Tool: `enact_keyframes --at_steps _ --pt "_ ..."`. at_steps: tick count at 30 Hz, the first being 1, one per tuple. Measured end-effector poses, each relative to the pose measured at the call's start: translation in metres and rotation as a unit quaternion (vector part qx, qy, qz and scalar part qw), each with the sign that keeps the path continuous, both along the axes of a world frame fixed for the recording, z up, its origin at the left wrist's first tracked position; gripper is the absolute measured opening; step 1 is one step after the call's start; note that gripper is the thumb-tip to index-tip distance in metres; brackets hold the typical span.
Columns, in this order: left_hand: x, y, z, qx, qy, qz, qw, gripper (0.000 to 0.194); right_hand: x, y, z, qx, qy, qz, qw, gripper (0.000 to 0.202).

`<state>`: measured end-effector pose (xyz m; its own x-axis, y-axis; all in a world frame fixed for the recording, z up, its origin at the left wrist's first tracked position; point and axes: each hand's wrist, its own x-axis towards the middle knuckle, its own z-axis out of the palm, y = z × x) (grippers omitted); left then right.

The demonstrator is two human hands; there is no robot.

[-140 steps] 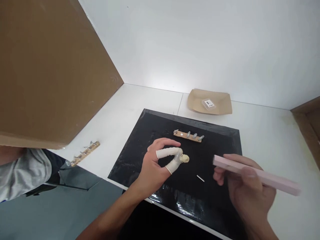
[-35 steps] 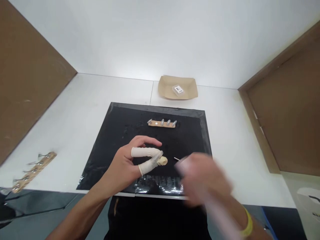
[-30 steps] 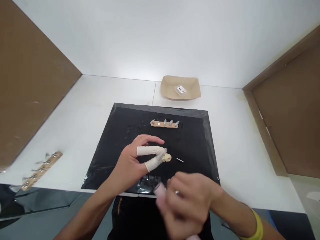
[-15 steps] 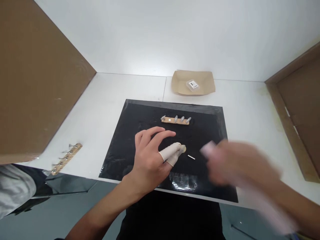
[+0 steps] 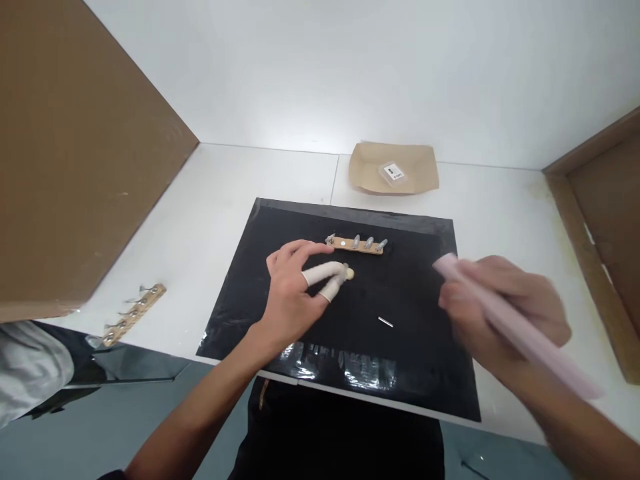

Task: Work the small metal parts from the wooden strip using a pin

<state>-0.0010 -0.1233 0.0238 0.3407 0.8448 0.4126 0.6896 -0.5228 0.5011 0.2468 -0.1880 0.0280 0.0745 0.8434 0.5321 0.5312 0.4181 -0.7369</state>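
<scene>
My left hand [image 5: 295,293] wears white finger cots on thumb and index finger. Those two pinch a small piece with a pale yellow round end [image 5: 350,273], just above the black mat; most of it is hidden by the fingertips. In my right hand [image 5: 505,307], somewhat blurred, a long pale pink stick [image 5: 515,320] is gripped, slanting back over the wrist. A short silvery metal pin [image 5: 385,321] lies on the mat between the hands. Beyond my left fingers sits a wooden strip [image 5: 345,245] carrying several clear nail-shaped tips and one white dot.
The black mat [image 5: 420,360] covers the middle of the white table [image 5: 180,233]. A cardboard tray [image 5: 360,177] with a small labelled clear box [image 5: 393,173] stands at the back. Another wooden strip [image 5: 135,313] with metal pieces lies near the left edge. Brown panels flank both sides.
My left hand has moved slightly left and away from me with the small piece. My right hand has moved right with the pink stick, now less blurred. The pin remains on the mat.
</scene>
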Motion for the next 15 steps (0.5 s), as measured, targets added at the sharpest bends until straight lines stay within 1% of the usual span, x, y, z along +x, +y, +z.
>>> enact_keyframes --at_steps 2,4,6,8,11,13,15 --pt "-0.007 0.017 -0.010 -0.039 -0.008 -0.005 0.999 0.008 -0.008 0.000 -0.007 0.033 0.011 -0.035 0.999 0.031" --pt "-0.011 0.036 -0.019 -0.070 0.007 -0.013 0.997 0.010 -0.024 -0.006 -0.019 0.035 0.031 -0.043 0.998 0.037" --pt "-0.011 0.052 -0.026 -0.082 0.024 -0.029 0.996 0.011 -0.042 -0.013 -0.032 0.002 0.052 -0.018 0.998 0.037" --pt "-0.009 0.065 -0.031 -0.078 0.041 -0.040 0.995 0.012 -0.055 -0.019 -0.043 -0.027 0.060 0.022 0.998 0.038" --pt "-0.002 0.076 -0.035 -0.062 0.060 -0.053 0.995 0.011 -0.061 -0.022 -0.051 -0.047 0.054 0.061 0.996 0.041" --pt "0.002 0.078 -0.036 -0.049 0.069 -0.064 0.994 0.010 -0.057 -0.022 -0.051 -0.065 0.054 0.056 0.995 0.038" --pt "0.005 0.076 -0.033 -0.044 0.072 -0.071 0.994 0.010 -0.049 -0.023 -0.049 -0.091 0.059 0.033 0.994 0.033"
